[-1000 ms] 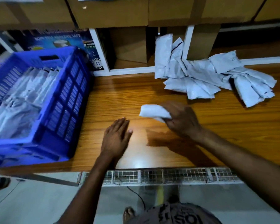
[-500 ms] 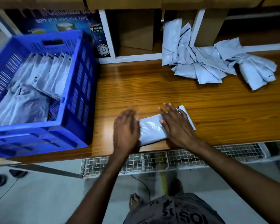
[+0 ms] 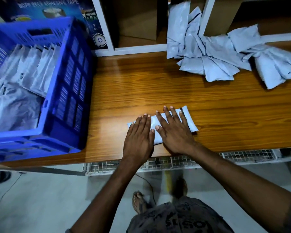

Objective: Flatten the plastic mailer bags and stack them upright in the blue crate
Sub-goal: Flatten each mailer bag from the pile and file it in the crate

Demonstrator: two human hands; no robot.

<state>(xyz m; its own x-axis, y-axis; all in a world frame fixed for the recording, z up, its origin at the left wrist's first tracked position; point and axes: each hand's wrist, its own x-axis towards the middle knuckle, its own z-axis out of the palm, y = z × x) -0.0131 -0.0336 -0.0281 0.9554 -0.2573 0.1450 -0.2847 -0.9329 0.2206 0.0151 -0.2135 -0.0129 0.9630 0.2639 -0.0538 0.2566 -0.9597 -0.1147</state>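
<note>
A pale grey plastic mailer bag lies flat on the wooden table near its front edge. My left hand presses on the bag's left end with straight fingers. Beside it, my right hand lies palm down over the bag's middle, fingers spread. A blue crate stands at the table's left, holding several grey mailers upright in a row and a crumpled one lower down. A loose pile of mailers sits at the back right.
A white shelf frame with cardboard boxes runs along the table's back. A blue tape carton stands behind the crate. A wire mesh rack hangs under the table's front edge. My sandalled foot is on the floor.
My right hand brought the bag down from mid-air to the table. Both hands now press it flat, and they have spread further over it than half a second ago.
</note>
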